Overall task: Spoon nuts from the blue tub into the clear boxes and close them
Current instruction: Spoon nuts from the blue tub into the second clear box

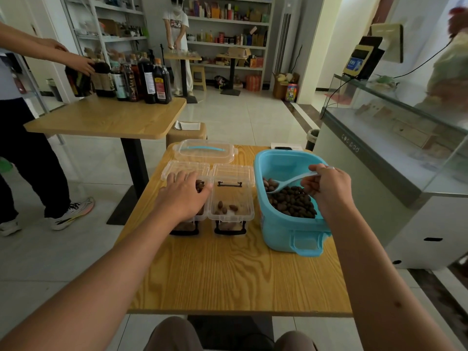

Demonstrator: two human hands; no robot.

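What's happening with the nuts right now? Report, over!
Right hand holds spoon loaded with nuts over blue tub. Left hand rests on left clear box. Right clear box open, few nuts inside. Nothing blocking.

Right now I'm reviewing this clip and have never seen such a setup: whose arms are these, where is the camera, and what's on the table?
There is no machine here. The single picture comes from a camera worn on a person's head, looking down at their own bare arms. On the table stand two open clear boxes: the left box and the right box, which holds a few nuts. Beside them is a blue tub of nuts, with a clear lid behind. The left hand rests on the left box. The right hand holds a spoon carrying nuts over the tub.
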